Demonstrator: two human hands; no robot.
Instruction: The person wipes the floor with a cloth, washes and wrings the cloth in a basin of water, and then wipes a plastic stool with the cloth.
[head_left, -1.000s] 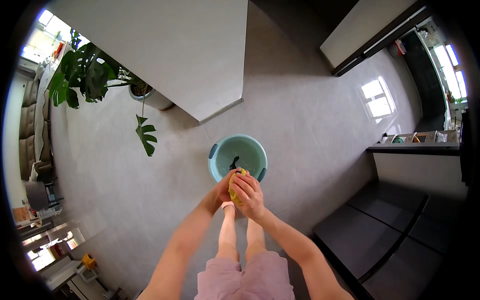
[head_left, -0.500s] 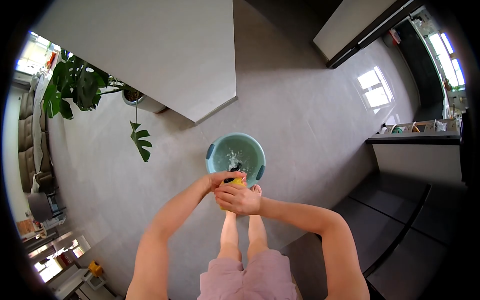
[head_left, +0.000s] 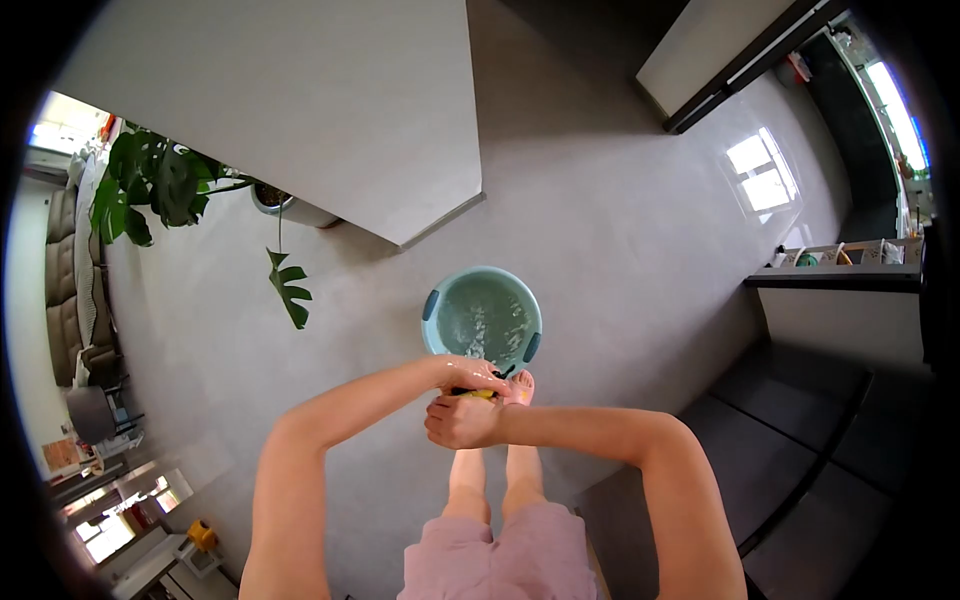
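My left hand (head_left: 476, 374) is closed over a small yellow-and-black thing (head_left: 479, 393), and water glistens on the back of the hand. My right hand (head_left: 462, 423) is curled around the same thing from below. Most of it is hidden by my fingers, so I cannot tell its kind; a dark tip pokes out past my left fingers. Just beyond the hands, a light blue-green basin (head_left: 432, 335) stands on the floor with rippling water (head_left: 485, 310) inside. Both hands are above its near rim and my feet.
A slippered foot (head_left: 521, 388) is beside the basin's near rim. Grey tiled floor (head_left: 620, 260) surrounds it. A white cabinet or wall corner (head_left: 440, 190) juts in ahead, with a potted monstera (head_left: 165, 185) at its left. Dark seating or panels (head_left: 800, 450) lie to the right.
Both hands have drawn slightly back from the basin. The left hand has turned and slid right over the yellow-and-black thing, less of which shows. Splashing in the basin has calmed somewhat.
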